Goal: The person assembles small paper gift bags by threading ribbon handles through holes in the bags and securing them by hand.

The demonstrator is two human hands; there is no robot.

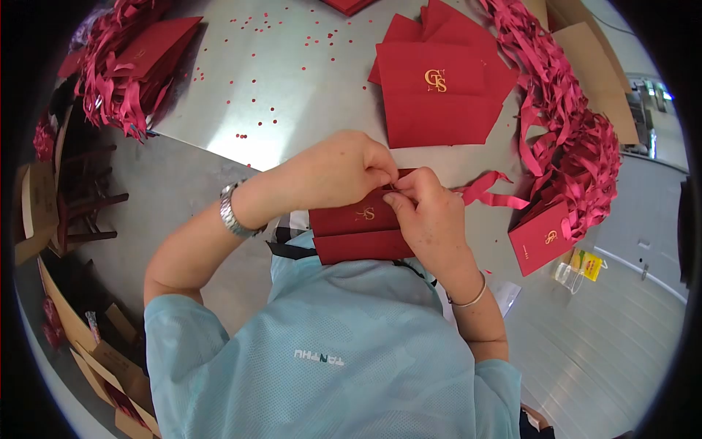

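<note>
A red paper bag (358,234) with a gold letter logo rests against the front of the light blue shirt, just below the table edge. My left hand (344,172), a metal watch on its wrist, is closed in a pinch at the bag's top edge; what its fingertips hold is hidden. Beside it, almost touching, my right hand (435,219) pinches at the same edge with thumb and forefinger. A red ribbon (490,192) trails out to the right from behind my right hand, and its held end is covered by the fingers.
Flat red bags (439,95) are stacked on the metal table (300,95), among scattered red paper dots. Bags with ribbons (135,73) lie at the far left. A heap of ribbons (578,139) hangs at the right, near a cardboard box (596,80). Open cartons (110,366) stand lower left.
</note>
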